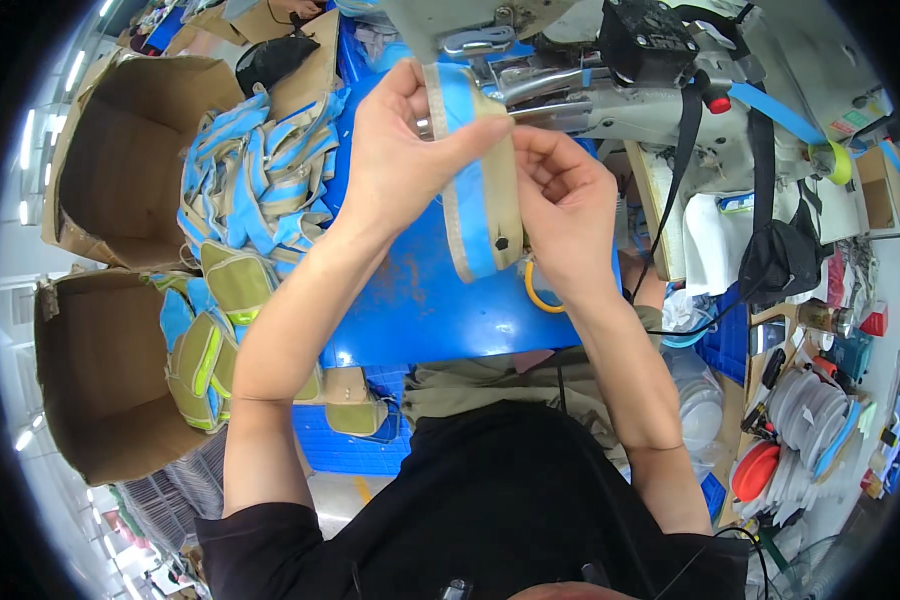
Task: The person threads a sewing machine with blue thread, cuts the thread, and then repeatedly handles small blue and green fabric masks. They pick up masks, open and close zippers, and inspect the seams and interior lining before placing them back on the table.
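My left hand (405,165) grips a khaki strap with a light-blue stripe (475,230) near its upper part, thumb lying across its face. My right hand (565,205) is at the strap's right edge, fingers curled and pinched against it. The strap hangs upright in front of the metal attachment of a sewing machine (535,85), and its top partly hides that metal. A small dark piece sits near the strap's lower end. An orange scissor handle (538,298) shows on the blue table (420,320) just below my right hand.
Striped straps (255,190) are heaped left of the table. Khaki-green pieces (205,365) lie beside two cardboard boxes (135,150). Black straps (770,260) hang from the machine at right. Stacked spools (805,420) and tools fill the right side. Blue plastic crates or mats (335,445) lie below.
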Available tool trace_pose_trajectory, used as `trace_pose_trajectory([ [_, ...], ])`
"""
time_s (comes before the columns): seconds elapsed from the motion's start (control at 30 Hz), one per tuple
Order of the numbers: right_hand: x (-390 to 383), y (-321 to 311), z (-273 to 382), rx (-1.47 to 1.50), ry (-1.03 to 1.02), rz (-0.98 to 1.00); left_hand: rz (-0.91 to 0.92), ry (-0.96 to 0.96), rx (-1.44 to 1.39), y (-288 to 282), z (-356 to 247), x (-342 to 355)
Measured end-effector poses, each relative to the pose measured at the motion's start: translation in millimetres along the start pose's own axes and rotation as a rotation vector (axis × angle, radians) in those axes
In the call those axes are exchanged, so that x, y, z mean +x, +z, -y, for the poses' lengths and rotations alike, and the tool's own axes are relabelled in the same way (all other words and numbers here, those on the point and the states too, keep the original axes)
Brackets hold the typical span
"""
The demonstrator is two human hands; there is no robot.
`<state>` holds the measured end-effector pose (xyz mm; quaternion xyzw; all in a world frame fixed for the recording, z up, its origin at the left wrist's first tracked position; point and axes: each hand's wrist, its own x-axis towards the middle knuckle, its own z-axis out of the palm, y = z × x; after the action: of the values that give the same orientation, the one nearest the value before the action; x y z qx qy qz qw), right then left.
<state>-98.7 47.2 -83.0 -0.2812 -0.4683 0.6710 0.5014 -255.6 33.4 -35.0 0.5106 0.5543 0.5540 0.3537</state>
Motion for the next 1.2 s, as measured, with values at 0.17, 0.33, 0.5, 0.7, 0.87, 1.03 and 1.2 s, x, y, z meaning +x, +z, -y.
trace_pose_trajectory([
  [0.17,-0.8,-5.7,14.9,0.057,0.082,0.061,0.012,-0.016,-0.079,1.3,-4.4,9.6],
  [0.33,-7.7,-14.3,22.2,0.064,0.104,0.12,0.035,-0.147,-0.203,-1.3,-6.6,0.0],
  [0.5,-30.8,-28.4,27.6,0.031,0.164,0.195,0.101,-0.367,-0.319,-0.1,-10.0,-34.1],
  [0.7,-54.1,-38.6,23.7,0.001,0.15,0.172,0.098,-0.425,-0.392,4.6,-19.3,-60.7],
  [0.87,-59.7,-40.4,28.1,-0.033,0.139,0.161,0.073,-0.246,-0.106,-13.1,-32.4,-65.6],
  [1.03,-65.5,-37.7,26.1,-0.028,0.118,0.141,0.137,-0.464,-0.305,0.3,-34.5,-76.9],
  [1.2,-69.2,-35.3,26.9,-0.031,0.083,0.133,0.076,-0.575,-0.346,13.4,-25.8,-82.9],
])
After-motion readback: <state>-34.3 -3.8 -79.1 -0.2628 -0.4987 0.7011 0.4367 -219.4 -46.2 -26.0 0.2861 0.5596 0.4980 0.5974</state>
